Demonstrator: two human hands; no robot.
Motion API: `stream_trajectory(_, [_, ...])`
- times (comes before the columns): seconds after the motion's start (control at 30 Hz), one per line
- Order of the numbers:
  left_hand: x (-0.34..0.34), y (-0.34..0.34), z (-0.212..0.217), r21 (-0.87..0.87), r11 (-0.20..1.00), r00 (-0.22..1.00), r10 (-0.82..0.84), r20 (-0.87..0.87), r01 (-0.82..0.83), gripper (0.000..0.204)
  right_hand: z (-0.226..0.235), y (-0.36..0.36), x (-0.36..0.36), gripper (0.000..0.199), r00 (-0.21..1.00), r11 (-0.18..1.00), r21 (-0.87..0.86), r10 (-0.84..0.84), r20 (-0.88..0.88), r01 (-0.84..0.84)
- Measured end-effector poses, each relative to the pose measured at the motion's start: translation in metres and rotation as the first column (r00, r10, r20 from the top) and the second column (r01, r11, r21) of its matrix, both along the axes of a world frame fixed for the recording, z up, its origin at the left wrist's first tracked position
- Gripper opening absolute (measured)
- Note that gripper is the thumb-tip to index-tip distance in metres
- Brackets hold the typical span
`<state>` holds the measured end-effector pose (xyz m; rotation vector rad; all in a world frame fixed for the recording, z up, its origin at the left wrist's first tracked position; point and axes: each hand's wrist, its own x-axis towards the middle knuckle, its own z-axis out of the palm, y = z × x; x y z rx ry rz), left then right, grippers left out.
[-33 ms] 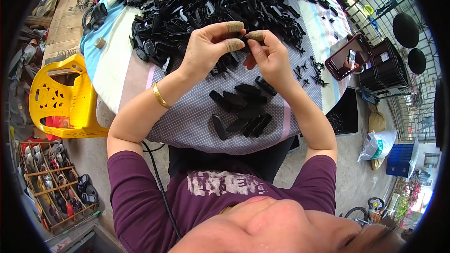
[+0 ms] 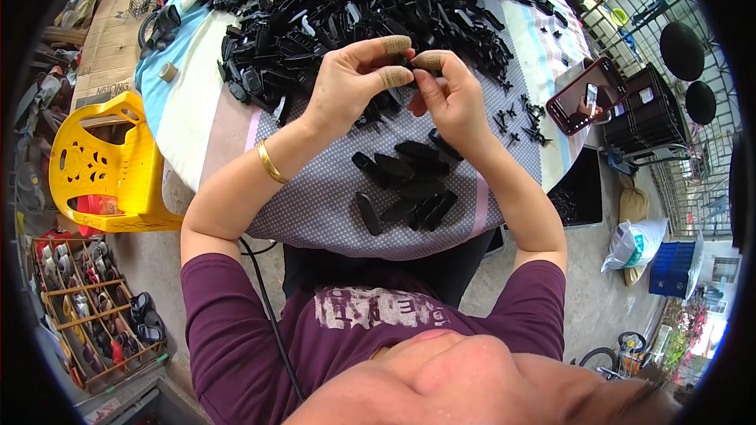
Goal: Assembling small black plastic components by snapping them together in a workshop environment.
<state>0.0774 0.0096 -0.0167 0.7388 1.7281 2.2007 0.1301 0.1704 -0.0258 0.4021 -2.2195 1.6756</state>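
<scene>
Above the near part of the table, my left hand (image 2: 346,83) and my right hand (image 2: 453,98) meet with thumbs and forefingers pinched. Tan tape wraps fingertips on both. Between them is a small black piece, mostly hidden by the fingers and dark against the heap behind; its kind cannot be made out. Beyond my hands spreads a large heap of black plastic parts (image 2: 299,24). Closer to me lies a loose group of longer black plastic pieces (image 2: 417,189). Small black branching parts (image 2: 531,120) are scattered to the right of my right hand.
A cloth-covered round table (image 2: 315,212) carries everything. At its right edge stands a phone (image 2: 587,96) with a lit screen. A tape roll (image 2: 168,72) sits on the left. Beside the table are a yellow chair (image 2: 118,165), a shoe rack (image 2: 98,307) and a black crate (image 2: 579,189).
</scene>
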Motion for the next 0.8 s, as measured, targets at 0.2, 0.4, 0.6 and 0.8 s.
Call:
stream_trajectory(0.2, [-0.003, -0.007, 0.006, 0.111, 0.989, 0.993, -0.104, 0.047, 0.099, 0.033, 0.003, 0.007, 0.000, 0.021, 0.974, 0.991, -0.056, 0.130, 0.185, -0.122])
stream_trajectory(0.4, [-0.004, -0.011, 0.008, 0.037, 0.985, 0.985, -0.166, -0.057, 0.168, 0.031, 0.002, 0.009, 0.006, 0.014, 0.997, 0.927, 0.371, 0.069, -0.032, -0.052])
stream_trajectory(0.6, [-0.002, -0.011, 0.010, 0.005, 0.982, 0.976, -0.189, -0.109, 0.190, 0.034, 0.006, 0.016, -0.001, 0.017, 0.984, 0.918, 0.393, 0.110, -0.141, -0.046])
stream_trajectory(0.8, [0.027, 0.000, 0.020, -0.273, 0.960, 0.737, -0.140, -0.661, -0.063, 0.057, 0.025, 0.084, -0.016, 0.033, 0.942, 0.850, 0.512, -0.262, 0.209, 0.123])
